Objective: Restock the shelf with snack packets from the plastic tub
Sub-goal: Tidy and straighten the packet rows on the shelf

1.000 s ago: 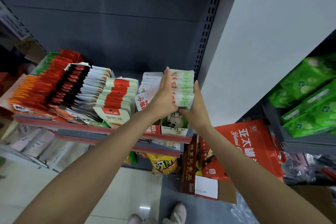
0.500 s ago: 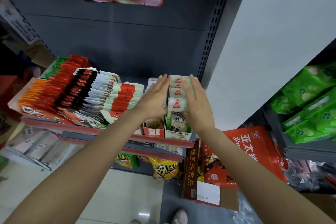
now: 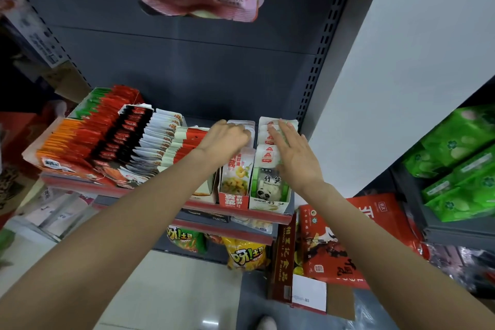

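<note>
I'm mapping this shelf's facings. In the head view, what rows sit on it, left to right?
orange packets → red packets → black packets → white packets → shrimp-snack box → panda packet box

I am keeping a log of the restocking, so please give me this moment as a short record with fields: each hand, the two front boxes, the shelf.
left hand: fingers curled on the packets in the red box
right hand: flat, fingers straight, resting on the packets in the panda box
red box: left of the panda box
panda box: at the right end of the shelf
shelf: red front rail
</note>
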